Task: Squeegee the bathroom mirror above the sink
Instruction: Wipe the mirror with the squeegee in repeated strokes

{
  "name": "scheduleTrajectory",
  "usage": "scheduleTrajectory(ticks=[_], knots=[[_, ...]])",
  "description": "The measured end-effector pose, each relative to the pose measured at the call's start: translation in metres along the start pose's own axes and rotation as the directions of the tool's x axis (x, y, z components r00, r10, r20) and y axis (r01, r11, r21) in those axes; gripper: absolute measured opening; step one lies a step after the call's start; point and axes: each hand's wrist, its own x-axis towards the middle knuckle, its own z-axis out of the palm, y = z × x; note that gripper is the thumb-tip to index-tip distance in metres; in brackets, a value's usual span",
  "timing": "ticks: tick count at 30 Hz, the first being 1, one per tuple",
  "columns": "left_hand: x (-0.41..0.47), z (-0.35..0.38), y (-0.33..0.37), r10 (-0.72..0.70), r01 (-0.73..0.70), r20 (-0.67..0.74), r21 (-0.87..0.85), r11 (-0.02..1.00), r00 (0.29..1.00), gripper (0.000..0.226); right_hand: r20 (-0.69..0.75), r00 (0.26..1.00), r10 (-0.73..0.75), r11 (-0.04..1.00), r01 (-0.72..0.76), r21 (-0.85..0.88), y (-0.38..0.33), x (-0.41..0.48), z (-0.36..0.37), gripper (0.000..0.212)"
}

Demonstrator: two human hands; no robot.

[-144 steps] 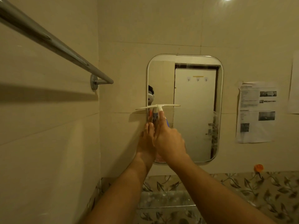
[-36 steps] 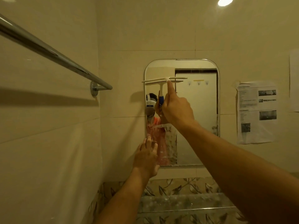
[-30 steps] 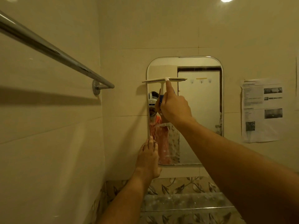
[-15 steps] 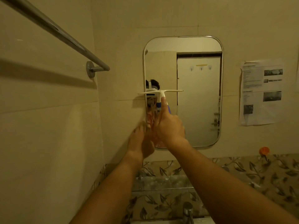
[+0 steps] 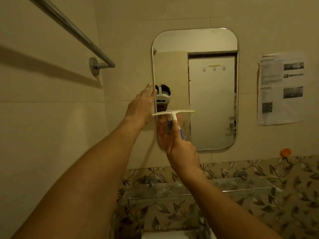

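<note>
- A rounded rectangular wall mirror with a thin metal frame (image 5: 212,100) hangs on the beige tiled wall, above a band of leaf-patterned tiles (image 5: 293,195).
- A white T-shaped squeegee with a blue handle (image 5: 174,112) lies against the lower half of the mirror's left side. Its blade is level, and the blade's left end reaches the mirror's left edge.
- The right hand (image 5: 181,149) has its fingers wrapped round the squeegee's handle below the blade, near the mirror's bottom left corner.
- The left hand (image 5: 142,105) is flat, fingers straight and close together. It rests on the mirror's left edge about halfway up, just above the blade's left end.
- The glass under the blade looks streaked and spotted.
- A chrome towel rail (image 5: 72,30) runs along the left wall to its round mount near the corner.
- A printed paper sheet (image 5: 281,88) is stuck to the wall right of the mirror, with a small orange hook (image 5: 285,152) below it.
- A glass shelf (image 5: 241,187) sits under the mirror's bottom edge, and a metal tap (image 5: 204,225) shows beneath it.
</note>
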Motion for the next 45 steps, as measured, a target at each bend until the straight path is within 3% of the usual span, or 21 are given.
scheduleTrajectory(ticks=[9,17,26,33,45], knots=[[0.01,0.012,0.005,0.038,-0.085,0.192,0.245,0.966,0.981,0.086,0.008,0.999,0.053,0.999,-0.052,-0.012,0.016,-0.034,0.027,0.083],[0.022,-0.005,0.005,-0.051,-0.013,0.314,0.199,0.98,0.948,0.088,-0.006,0.999,-0.049,0.998,0.05,0.045,0.005,-0.013,-0.014,0.079],[0.023,-0.014,0.012,0.011,-0.108,0.349,0.261,0.959,0.937,0.083,0.06,0.998,0.003,1.0,-0.003,0.002,-0.015,0.029,-0.042,0.073],[0.019,-0.009,0.016,-0.01,-0.08,0.333,0.255,0.964,0.943,0.082,0.06,0.998,-0.006,0.999,0.008,-0.032,0.002,-0.003,-0.016,0.087],[0.012,-0.001,0.029,-0.088,-0.008,0.317,0.29,0.957,0.944,0.084,0.021,0.999,0.026,0.996,-0.024,-0.081,0.043,-0.063,0.031,0.086]])
